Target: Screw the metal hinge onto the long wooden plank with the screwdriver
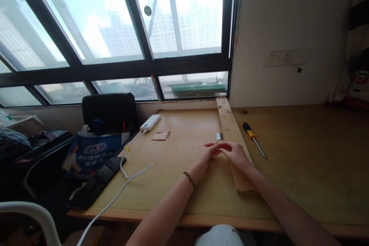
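My left hand [206, 153] and my right hand [234, 153] meet at the fingertips over the wooden board's left edge. Both are closed in a pinch; whatever lies between the fingers is too small or hidden to make out. Just beyond the fingertips is a small silver metal hinge [219, 136], at the left edge of the long wooden board [230, 123]. The board runs from the window wall towards me, partly under my right wrist. A screwdriver [250, 133] with a black and yellow handle lies to the right of the board.
On the left of the wooden table [178, 184] are a white power bank [150, 122], a white cable [127, 182] and a flat piece of cardboard [161, 135]. A blue bag [92, 153] and a black chair [109, 109] stand beyond the left edge. A window and wall bound the back.
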`<state>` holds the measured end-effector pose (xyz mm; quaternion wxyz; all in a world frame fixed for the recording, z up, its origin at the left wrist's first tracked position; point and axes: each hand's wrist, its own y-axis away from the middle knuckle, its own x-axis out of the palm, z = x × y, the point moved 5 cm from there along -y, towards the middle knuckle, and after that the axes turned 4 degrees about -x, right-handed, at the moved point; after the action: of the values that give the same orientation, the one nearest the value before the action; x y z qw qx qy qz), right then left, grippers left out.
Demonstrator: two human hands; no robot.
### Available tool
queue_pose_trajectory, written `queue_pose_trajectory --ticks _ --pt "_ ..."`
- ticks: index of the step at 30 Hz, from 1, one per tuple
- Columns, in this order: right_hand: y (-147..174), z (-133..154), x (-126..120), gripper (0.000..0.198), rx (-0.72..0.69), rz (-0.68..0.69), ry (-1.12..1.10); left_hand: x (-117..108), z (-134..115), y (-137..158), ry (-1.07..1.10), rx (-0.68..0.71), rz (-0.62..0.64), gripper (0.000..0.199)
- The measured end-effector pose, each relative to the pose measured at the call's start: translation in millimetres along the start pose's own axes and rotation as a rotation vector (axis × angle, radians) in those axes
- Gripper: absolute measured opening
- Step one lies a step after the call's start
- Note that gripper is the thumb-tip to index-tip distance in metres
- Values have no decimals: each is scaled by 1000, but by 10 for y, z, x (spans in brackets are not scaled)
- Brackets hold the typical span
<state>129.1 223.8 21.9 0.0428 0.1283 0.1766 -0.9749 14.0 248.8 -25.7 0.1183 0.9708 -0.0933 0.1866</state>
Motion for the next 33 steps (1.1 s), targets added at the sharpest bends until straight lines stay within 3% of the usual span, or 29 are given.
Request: queue_pose_trajectory --ticks 3,5,7,9,11,15,27,30,33 --pt "-1 -9 70 44 27 88 -214 -130 -64 -98 19 -24 -25 28" --pt "-15 -18 40 45 28 55 -233 -332 -239 -155 -39 3 -114 27" --pt "-36 -33 -42 37 21 -20 -176 -678 -522 -163 -204 104 -333 26" --pt "-56 -48 -132 26 20 -84 -91 -1088 -831 -95 -518 213 -634 27" --pt "-68 -58 -194 21 20 -117 -15 -1445 -1033 -12 -879 211 -885 24" --pt "-61 -71 -194 19 12 -99 56 -1855 -1061 3 -1174 103 -1020 23" --pt "-47 22 -219 18 -22 -109 108 -1935 -1107 -273 -1544 125 -1058 22" --pt "-55 5 -279 19 -37 -171 152 -1734 -1125 -218 -1620 261 -1039 24" --pt "-88 -137 -429 19 6 -327 200 -1249 -1016 -182 -1664 489 -829 26"
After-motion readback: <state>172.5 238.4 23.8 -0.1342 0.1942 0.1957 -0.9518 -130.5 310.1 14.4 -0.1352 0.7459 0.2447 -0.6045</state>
